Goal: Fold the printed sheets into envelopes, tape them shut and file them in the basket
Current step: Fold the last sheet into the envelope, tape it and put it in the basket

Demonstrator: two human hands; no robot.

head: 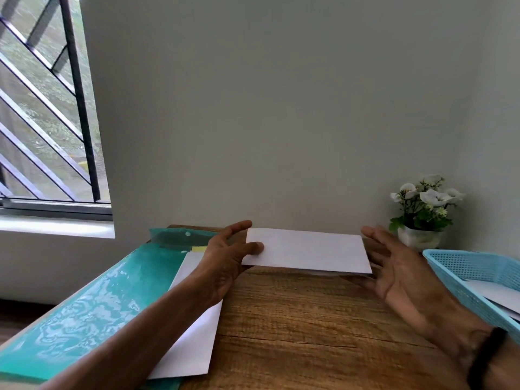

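Observation:
A folded white sheet [308,250] hangs just above the far part of the wooden table [295,327]. My left hand [228,257] pinches its left edge, thumb on top and fingers beneath. Beside the sheet's right edge is my right hand [399,274], palm turned inward and fingers spread and straight; its fingertips reach under the sheet's right end. A blue plastic basket [461,274] stands at the right with white paper [498,294] lying inside. No tape is in view.
A green plastic folder [92,305] lies along the table's left side with a white sheet [194,333] sticking out of it under my left forearm. A small white pot of white flowers [422,218] stands by the wall at the back right.

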